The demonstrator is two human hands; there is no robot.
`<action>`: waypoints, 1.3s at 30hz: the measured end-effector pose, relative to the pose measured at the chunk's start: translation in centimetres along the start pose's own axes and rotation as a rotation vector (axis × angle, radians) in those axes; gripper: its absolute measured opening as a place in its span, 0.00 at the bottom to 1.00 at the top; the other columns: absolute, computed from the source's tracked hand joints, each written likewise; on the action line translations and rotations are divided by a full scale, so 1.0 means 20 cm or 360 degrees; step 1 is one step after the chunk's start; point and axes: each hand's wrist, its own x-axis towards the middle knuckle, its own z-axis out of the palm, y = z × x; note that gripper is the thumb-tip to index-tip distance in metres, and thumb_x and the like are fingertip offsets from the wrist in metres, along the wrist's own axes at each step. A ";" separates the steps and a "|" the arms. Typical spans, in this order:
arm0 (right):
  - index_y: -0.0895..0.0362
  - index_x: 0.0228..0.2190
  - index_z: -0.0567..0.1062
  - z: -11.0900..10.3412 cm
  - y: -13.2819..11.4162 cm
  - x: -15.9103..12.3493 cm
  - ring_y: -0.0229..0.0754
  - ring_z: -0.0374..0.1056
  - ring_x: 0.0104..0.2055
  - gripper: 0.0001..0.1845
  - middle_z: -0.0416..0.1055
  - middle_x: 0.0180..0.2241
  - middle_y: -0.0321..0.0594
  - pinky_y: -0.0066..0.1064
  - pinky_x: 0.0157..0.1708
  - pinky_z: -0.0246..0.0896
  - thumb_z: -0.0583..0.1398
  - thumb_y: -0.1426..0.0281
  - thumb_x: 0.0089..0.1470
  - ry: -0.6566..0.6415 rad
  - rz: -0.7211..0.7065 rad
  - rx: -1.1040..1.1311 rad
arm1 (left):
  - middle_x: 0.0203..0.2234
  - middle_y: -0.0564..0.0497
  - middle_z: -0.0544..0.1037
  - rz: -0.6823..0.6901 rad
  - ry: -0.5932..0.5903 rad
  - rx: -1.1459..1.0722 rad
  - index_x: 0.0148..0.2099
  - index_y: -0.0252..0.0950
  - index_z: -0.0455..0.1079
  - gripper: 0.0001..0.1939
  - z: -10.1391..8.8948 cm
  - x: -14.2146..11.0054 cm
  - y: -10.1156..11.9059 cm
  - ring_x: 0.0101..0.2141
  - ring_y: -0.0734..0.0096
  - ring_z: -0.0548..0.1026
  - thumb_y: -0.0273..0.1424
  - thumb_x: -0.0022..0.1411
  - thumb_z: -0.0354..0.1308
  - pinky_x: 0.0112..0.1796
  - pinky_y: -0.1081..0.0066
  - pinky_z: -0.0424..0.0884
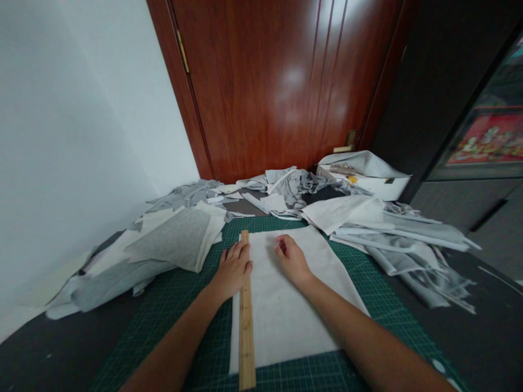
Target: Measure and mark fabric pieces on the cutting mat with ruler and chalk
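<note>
A white piece of cloth [286, 321] lies flat on the green cutting mat [394, 310]. Along its left side runs a wooden ruler [247, 326], roughly straight away from me, with a narrow strip of cloth showing to its left. My left hand [235, 267] rests on the ruler's far half, fingers stretched out and pressing flat. Over the upper middle of the cloth is my right hand [293, 261], its fingers curled and thumb drawn in. Whatever those fingers may hold is too small or hidden to make out.
Grey and white fabric pieces [171, 239] are heaped on the left against the wall. More folded cloth [404, 234] is piled on the right. Behind it stands a white box [392, 188]. Scraps [281, 185] lie before the brown wooden door [261, 92].
</note>
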 end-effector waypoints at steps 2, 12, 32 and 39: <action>0.56 0.37 0.68 -0.01 0.01 0.00 0.41 0.64 0.28 0.10 0.66 0.27 0.35 0.31 0.32 0.59 0.53 0.67 0.52 0.0008 0.0034 0.0041 | 0.62 0.41 0.59 -0.0014 -0.0007 0.0014 0.63 0.36 0.58 0.24 0.01 0.00 0.01 0.62 0.56 0.55 0.29 0.64 0.44 0.58 0.50 0.51; 0.56 0.37 0.68 -0.01 0.02 0.01 0.41 0.63 0.28 0.11 0.65 0.25 0.34 0.32 0.32 0.58 0.53 0.66 0.51 0.0015 0.0067 0.0061 | 0.63 0.39 0.59 -0.0009 -0.0040 0.0038 0.62 0.34 0.58 0.25 -0.02 -0.01 0.02 0.62 0.56 0.55 0.29 0.64 0.43 0.58 0.51 0.52; 0.55 0.37 0.67 -0.01 0.02 0.01 0.40 0.62 0.27 0.10 0.64 0.24 0.32 0.31 0.30 0.56 0.54 0.65 0.51 -0.0001 0.0062 0.0104 | 0.65 0.40 0.54 -0.0049 -0.0326 0.0255 0.65 0.30 0.51 0.27 -0.14 -0.03 0.05 0.63 0.57 0.52 0.29 0.66 0.40 0.58 0.51 0.54; 0.56 0.37 0.67 -0.02 0.02 0.01 0.40 0.62 0.27 0.11 0.64 0.24 0.32 0.31 0.30 0.56 0.54 0.65 0.51 -0.0018 0.0066 0.0096 | 0.65 0.41 0.53 -0.0076 -0.0363 0.0329 0.66 0.32 0.51 0.26 -0.17 -0.03 0.06 0.63 0.57 0.52 0.30 0.67 0.40 0.58 0.53 0.54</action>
